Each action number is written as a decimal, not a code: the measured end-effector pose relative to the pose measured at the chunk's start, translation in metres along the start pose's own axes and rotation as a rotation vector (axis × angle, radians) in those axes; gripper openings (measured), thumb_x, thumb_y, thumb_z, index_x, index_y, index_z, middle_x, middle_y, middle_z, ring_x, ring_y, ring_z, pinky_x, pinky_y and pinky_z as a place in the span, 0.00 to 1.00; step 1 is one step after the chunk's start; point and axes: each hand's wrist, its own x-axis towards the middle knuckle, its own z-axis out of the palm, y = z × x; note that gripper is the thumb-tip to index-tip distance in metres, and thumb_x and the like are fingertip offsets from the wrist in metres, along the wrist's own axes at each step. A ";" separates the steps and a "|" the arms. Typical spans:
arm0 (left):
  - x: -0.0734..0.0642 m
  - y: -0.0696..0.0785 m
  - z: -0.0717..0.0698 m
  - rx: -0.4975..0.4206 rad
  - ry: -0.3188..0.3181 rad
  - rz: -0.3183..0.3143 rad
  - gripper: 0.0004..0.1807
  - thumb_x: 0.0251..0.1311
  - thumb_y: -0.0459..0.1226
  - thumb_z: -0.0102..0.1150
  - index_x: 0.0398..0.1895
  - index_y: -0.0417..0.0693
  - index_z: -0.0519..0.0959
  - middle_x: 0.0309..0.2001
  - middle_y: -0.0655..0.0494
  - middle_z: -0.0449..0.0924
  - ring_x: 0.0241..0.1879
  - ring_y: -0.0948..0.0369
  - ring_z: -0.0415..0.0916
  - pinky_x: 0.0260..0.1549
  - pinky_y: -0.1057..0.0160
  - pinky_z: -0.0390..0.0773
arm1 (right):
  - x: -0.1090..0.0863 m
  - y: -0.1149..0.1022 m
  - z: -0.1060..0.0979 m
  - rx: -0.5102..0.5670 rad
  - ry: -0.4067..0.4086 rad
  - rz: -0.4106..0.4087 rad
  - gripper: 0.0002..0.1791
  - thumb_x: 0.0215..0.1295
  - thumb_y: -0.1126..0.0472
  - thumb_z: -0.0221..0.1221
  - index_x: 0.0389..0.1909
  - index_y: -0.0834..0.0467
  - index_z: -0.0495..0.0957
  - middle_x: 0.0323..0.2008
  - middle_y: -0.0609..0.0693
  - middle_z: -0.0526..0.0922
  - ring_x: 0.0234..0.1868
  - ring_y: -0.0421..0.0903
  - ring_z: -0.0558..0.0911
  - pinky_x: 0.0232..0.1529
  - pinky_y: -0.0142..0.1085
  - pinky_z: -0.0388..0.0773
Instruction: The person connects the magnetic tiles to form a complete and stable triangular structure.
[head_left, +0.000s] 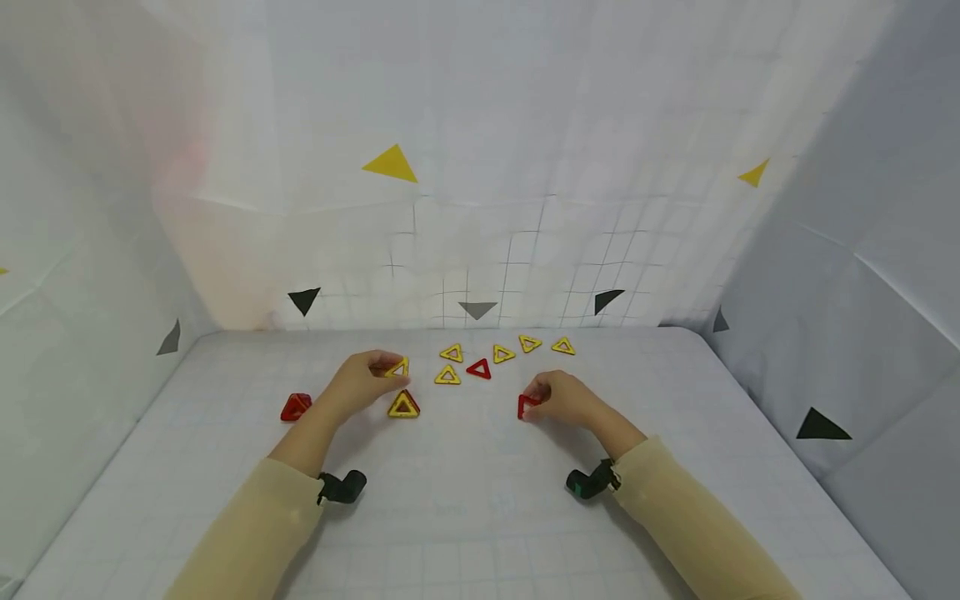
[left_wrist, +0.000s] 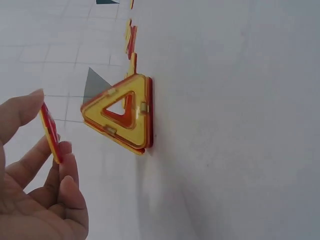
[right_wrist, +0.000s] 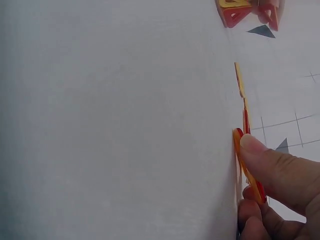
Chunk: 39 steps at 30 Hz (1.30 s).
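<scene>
My left hand (head_left: pixel 358 387) pinches a triangular magnetic tile (head_left: pixel 402 362), yellow on one side and red on the other, held up off the table. Just below it stands a yellow and red pyramid of triangular tiles (head_left: pixel 403 413), apart from the held tile in the left wrist view. My right hand (head_left: pixel 566 397) grips a second triangular magnetic tile (head_left: pixel 521 407) between thumb and fingers; its red face shows in the head view, an orange-yellow one in the right wrist view. That tile is close to the tabletop; whether it touches cannot be told.
Several yellow triangular tiles (head_left: pixel 447 381) and a red one (head_left: pixel 480 376) lie flat at the back of the white table (head_left: pixel 465 517). Left of the left forearm sits a red tile pyramid (head_left: pixel 291 408). White sheets (head_left: pixel 480 108) with triangle prints surround the table's back and sides.
</scene>
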 end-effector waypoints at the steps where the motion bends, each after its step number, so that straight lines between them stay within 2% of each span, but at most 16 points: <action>1: -0.003 0.001 0.000 -0.002 -0.009 0.007 0.27 0.59 0.50 0.70 0.60 0.53 0.78 0.56 0.53 0.78 0.53 0.53 0.72 0.54 0.54 0.75 | -0.001 0.000 0.000 0.000 -0.001 -0.003 0.16 0.53 0.57 0.76 0.41 0.54 0.84 0.35 0.46 0.82 0.39 0.45 0.77 0.44 0.39 0.75; 7: -0.024 0.006 0.007 -0.011 -0.063 0.065 0.27 0.56 0.51 0.73 0.57 0.54 0.80 0.50 0.56 0.80 0.47 0.56 0.74 0.45 0.60 0.77 | -0.008 -0.005 0.001 0.003 -0.008 -0.018 0.15 0.53 0.56 0.76 0.41 0.53 0.86 0.35 0.44 0.83 0.39 0.45 0.77 0.43 0.39 0.77; 12: -0.037 0.007 0.017 0.015 -0.108 0.138 0.22 0.56 0.48 0.73 0.53 0.54 0.83 0.46 0.60 0.82 0.44 0.58 0.75 0.44 0.59 0.76 | -0.014 -0.012 0.002 0.009 -0.013 -0.067 0.14 0.53 0.57 0.75 0.41 0.53 0.87 0.34 0.44 0.83 0.39 0.44 0.77 0.43 0.38 0.77; 16: -0.043 0.007 0.027 0.034 -0.155 0.155 0.20 0.55 0.46 0.74 0.51 0.55 0.84 0.42 0.61 0.82 0.43 0.59 0.75 0.42 0.60 0.76 | -0.019 -0.016 0.004 0.024 -0.023 -0.087 0.14 0.53 0.58 0.76 0.40 0.52 0.87 0.33 0.44 0.83 0.38 0.44 0.78 0.41 0.37 0.78; 23: -0.047 0.006 0.041 0.095 -0.221 0.221 0.20 0.52 0.44 0.77 0.48 0.52 0.84 0.41 0.60 0.81 0.41 0.60 0.74 0.43 0.60 0.75 | -0.028 -0.024 0.011 0.046 -0.051 -0.135 0.14 0.53 0.57 0.76 0.41 0.51 0.86 0.33 0.43 0.83 0.37 0.45 0.79 0.39 0.36 0.79; 29: -0.046 0.008 0.051 0.126 -0.248 0.185 0.19 0.50 0.45 0.78 0.46 0.54 0.84 0.40 0.60 0.80 0.41 0.59 0.72 0.40 0.60 0.76 | -0.033 -0.032 0.018 0.033 -0.073 -0.217 0.14 0.53 0.56 0.76 0.41 0.51 0.86 0.32 0.41 0.83 0.35 0.44 0.79 0.38 0.37 0.79; 39: -0.043 0.014 0.066 0.148 -0.287 0.178 0.19 0.51 0.45 0.77 0.45 0.51 0.83 0.40 0.61 0.80 0.41 0.60 0.74 0.40 0.61 0.77 | -0.034 -0.047 0.028 0.031 -0.118 -0.274 0.14 0.54 0.56 0.75 0.40 0.52 0.86 0.31 0.40 0.83 0.35 0.42 0.79 0.37 0.36 0.79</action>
